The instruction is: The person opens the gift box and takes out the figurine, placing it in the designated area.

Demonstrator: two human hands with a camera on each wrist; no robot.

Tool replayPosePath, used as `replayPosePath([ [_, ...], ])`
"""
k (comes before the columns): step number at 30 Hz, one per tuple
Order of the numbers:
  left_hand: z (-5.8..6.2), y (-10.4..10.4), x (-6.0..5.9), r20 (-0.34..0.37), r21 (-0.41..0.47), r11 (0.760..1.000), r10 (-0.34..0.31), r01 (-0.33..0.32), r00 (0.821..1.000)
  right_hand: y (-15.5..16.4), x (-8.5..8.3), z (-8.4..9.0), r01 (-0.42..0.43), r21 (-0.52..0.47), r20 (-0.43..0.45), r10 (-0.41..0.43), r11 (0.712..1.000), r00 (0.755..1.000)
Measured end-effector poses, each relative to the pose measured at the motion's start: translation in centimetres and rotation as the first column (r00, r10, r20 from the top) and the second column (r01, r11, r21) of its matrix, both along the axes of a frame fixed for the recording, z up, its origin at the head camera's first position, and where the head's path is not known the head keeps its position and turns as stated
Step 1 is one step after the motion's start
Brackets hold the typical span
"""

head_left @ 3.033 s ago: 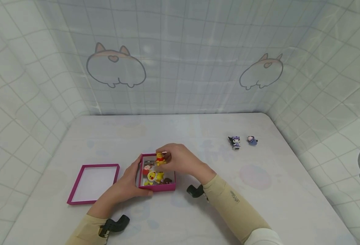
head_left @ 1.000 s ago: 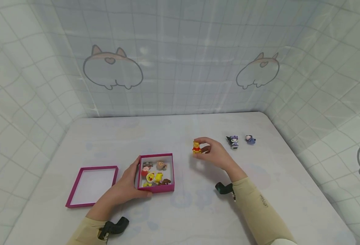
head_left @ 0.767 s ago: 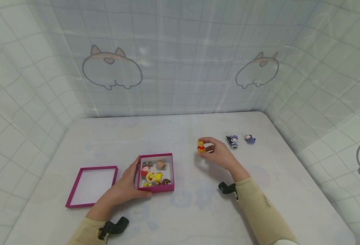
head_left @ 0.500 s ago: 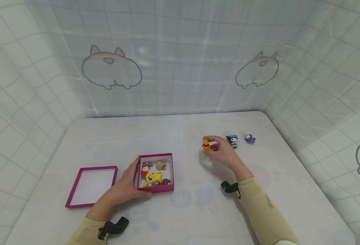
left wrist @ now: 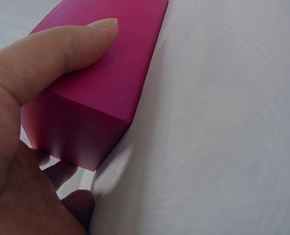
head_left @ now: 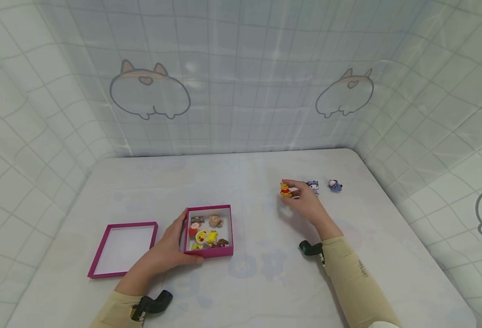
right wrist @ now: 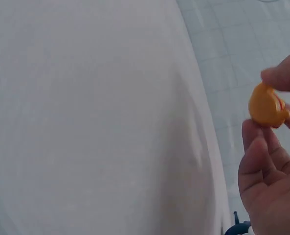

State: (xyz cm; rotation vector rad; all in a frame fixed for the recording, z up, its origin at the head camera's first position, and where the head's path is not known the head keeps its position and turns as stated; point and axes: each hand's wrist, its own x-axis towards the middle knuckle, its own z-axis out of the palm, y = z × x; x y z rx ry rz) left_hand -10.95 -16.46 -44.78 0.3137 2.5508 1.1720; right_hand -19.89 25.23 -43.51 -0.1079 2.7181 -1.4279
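My right hand (head_left: 308, 205) pinches a small yellow bear figurine in a red shirt (head_left: 285, 190) between thumb and fingertips, held upright over the right half of the table. In the right wrist view the figurine (right wrist: 266, 106) shows its rounded yellow head. My left hand (head_left: 170, 246) grips the left side of an open magenta box (head_left: 208, 254). The left wrist view has the thumb (left wrist: 81, 46) along one box wall and the other fingers round the corner. Inside the box lie several figurines, among them a yellow one with a round white-rimmed face (head_left: 201, 237) and a brown one (head_left: 222, 243).
A magenta-rimmed lid (head_left: 122, 248) lies inside-up left of the box. Beyond my right hand are a black-and-purple figurine (head_left: 314, 186), partly covered by the hand, and a blue one (head_left: 335, 185). Tiled-print curtains (head_left: 241, 91) surround the white-covered table (head_left: 257, 291).
My right hand has lifted the yellow bear figurine out of the box and carried it right, towards the two figurines on the table. My left hand stays on the box.
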Motion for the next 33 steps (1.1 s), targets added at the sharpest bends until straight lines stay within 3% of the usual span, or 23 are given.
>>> replayPosePath([
  [12,0.0,0.0,0.0,-0.001,0.0,1.0,-0.001,0.001,1.0,1.4,-0.8,-0.6,0.071,-0.002,0.07,-0.071,0.997,0.995],
  [21,0.0,0.1,0.0,0.007,-0.008,1.0,0.004,-0.004,1.0,1.6,-1.3,-0.7,0.103,0.075,0.109,-0.111,0.992,0.988],
  [33,-0.2,0.0,0.0,-0.007,-0.004,1.0,-0.003,0.003,1.0,1.7,-1.5,-1.2,0.041,0.148,0.107,-0.058,0.988,0.993],
])
